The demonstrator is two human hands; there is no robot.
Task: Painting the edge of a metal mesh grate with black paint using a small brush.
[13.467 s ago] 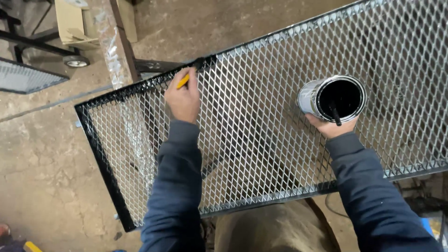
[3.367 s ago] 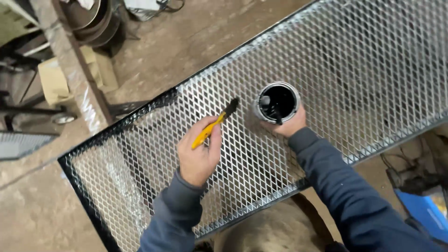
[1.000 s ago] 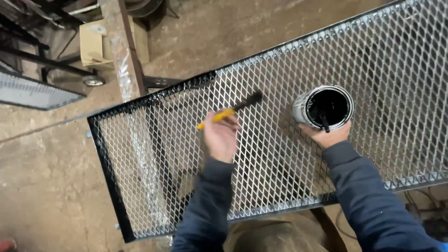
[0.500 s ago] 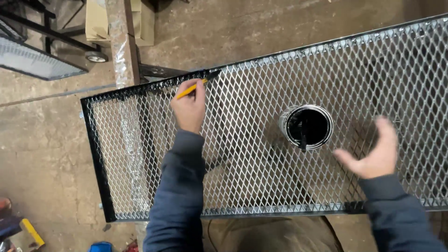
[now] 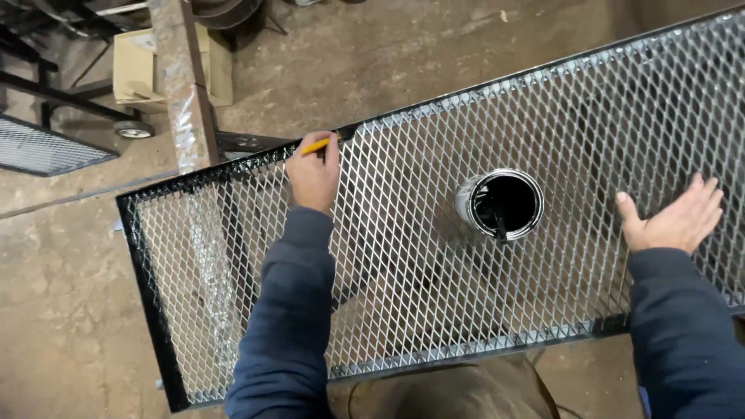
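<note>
Head view, left hand grip pinching yellow-handled brush, bristles seemingly on black frame, right hand spread.

One head camera looks steeply down, close over a mesh panel filling the frame, floor at left.

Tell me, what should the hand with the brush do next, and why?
Probably draw the brush along the frame's far edge. The left hand holds its bristles against that black bar, the paint can sits open on the mesh, and the right hand lies flat, steadying the panel.
</note>
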